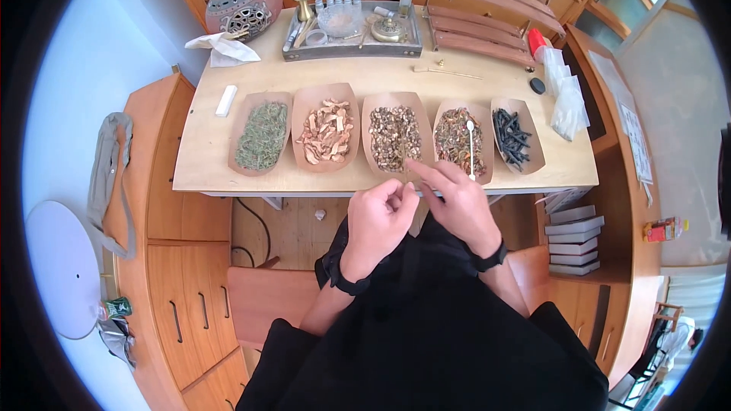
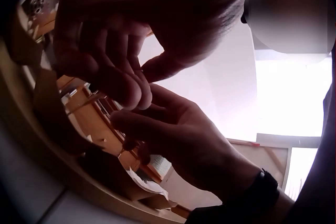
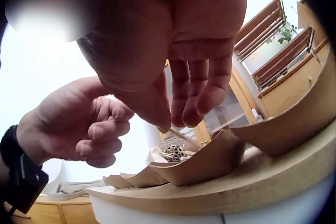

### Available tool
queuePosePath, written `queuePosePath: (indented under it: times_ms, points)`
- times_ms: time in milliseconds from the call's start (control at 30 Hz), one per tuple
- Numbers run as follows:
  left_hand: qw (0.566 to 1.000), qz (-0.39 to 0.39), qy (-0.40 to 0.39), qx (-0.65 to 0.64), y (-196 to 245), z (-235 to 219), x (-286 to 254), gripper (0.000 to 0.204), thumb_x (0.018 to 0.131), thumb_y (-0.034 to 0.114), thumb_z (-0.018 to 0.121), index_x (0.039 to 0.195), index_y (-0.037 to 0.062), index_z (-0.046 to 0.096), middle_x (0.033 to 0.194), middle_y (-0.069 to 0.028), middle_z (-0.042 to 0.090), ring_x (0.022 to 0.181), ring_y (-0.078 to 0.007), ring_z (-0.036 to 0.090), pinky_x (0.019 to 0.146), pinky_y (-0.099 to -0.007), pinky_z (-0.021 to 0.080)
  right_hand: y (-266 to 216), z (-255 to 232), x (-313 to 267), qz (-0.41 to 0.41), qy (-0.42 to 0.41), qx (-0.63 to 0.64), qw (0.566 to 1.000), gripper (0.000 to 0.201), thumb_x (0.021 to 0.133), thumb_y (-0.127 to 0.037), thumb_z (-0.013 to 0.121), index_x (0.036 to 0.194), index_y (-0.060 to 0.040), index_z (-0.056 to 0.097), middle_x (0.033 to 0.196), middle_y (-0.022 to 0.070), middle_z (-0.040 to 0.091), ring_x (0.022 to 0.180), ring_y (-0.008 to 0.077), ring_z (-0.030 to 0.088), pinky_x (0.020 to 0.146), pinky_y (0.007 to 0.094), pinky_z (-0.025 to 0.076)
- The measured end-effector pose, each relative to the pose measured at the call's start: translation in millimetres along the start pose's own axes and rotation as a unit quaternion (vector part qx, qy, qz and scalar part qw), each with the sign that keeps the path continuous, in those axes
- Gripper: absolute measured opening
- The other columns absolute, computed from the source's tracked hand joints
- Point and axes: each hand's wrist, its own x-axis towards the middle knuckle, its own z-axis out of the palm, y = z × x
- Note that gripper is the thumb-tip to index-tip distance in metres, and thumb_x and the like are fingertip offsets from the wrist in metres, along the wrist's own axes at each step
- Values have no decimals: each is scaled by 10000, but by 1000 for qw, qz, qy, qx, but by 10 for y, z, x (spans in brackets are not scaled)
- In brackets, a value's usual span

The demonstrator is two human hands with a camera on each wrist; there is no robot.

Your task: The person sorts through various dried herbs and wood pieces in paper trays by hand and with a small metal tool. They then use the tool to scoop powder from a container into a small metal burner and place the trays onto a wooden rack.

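The right hand (image 1: pixel 463 202) has its thumb and index finger closed on a thin stick (image 3: pixel 184 137), while its remaining fingers are bent and held away from it. The stick slopes down from the fingertips towards the middle paper tray (image 1: pixel 392 97); whether its far end touches the contents cannot be made out. The left hand (image 1: pixel 383 221) is just beside it, near the front edge of the bench (image 1: pixel 205 171), fingers curled inward and thumb close to the index finger; it cannot be told whether anything small is pinched there. Five brown paper trays stand in a row beyond the hands. The middle one holds small brown and pale pieces. Left of it, the second tray (image 1: pixel 324 93) holds pale orange-brown slices, and the leftmost tray (image 1: pixel 251 103) holds dry green herb. Right of the middle, the fourth tray (image 1: pixel 455 104) holds mixed reddish and brown shreds, with a slim white spoon (image 1: pixel 470 148) lying lengthwise over them. The rightmost tray (image 1: pixel 537 154) holds dark, stick-like pieces. Farther back, a grey-edged serving tray (image 1: pixel 354 51) carries a clear glass bowl (image 1: pixel 340 21), a lidded metal burner (image 1: pixel 388 29), a brass vase (image 1: pixel 303 6) and small bottles. A patterned jar (image 1: pixel 242 4) stands left of the serving tray, and a slatted wooden rack (image 1: pixel 487 27) stands right of it.
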Motion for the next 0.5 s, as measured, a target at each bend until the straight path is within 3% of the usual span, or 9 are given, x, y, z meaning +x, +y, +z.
queuePosePath:
  times_ms: [67, 167, 233, 300, 333, 433, 500]
  points:
    - [982, 110, 40, 150, 208, -5, 15, 327, 914, 246, 696, 677, 41, 604, 492, -85, 540, 449, -216, 602, 456, -368, 440, 11, 55, 69, -27, -27, 20, 999, 431, 816, -54, 721, 1236, -143, 687, 892, 68, 627, 809, 274, 658, 678, 379, 569]
    - [969, 132, 51, 203, 363, 32, -14, 385, 917, 288, 701, 646, 49, 566, 503, -86, 560, 457, -284, 587, 453, -383, 431, 144, 155, 61, -51, -18, 60, 997, 406, 810, -69, 724, 1210, -126, 691, 912, 74, 640, 822, 287, 664, 684, 389, 572]
    - [976, 105, 54, 184, 440, 51, -59, 404, 924, 308, 700, 648, 44, 568, 504, -91, 555, 447, -286, 573, 448, -388, 418, 187, 134, 55, -53, -24, 85, 995, 327, 852, -66, 699, 1178, -98, 692, 926, 95, 651, 833, 308, 669, 692, 400, 566]
    - [981, 80, 55, 168, 428, 29, -65, 424, 931, 327, 699, 650, 38, 569, 505, -96, 549, 437, -287, 560, 443, -394, 404, 213, 94, 63, -8, 20, 104, 994, 253, 899, -58, 668, 1150, -74, 691, 927, 118, 654, 834, 325, 668, 697, 410, 558]
    - [981, 42, 60, 180, 371, 1, -54, 442, 938, 345, 694, 652, 34, 566, 510, -101, 549, 437, -290, 551, 448, -397, 399, 213, 56, 60, 32, 19, 121, 992, 206, 925, -50, 653, 1127, -60, 689, 915, 128, 648, 829, 336, 665, 700, 417, 548]
    - [982, -42, 75, 170, 1, -42, 18, 471, 951, 380, 679, 683, 6, 577, 524, -115, 545, 466, -284, 558, 487, -410, 403, 328, 25, 70, 28, 47, 121, 991, 205, 923, -40, 653, 1124, -63, 685, 929, 128, 650, 836, 340, 664, 705, 422, 545]
    - [984, -63, 86, 139, -154, -56, 77, 468, 960, 387, 680, 708, 2, 591, 522, -88, 560, 436, -209, 553, 463, -367, 408, 383, 3, 73, 10, 58, 116, 991, 206, 928, -32, 645, 1127, -69, 682, 960, 124, 653, 852, 340, 666, 719, 418, 545]
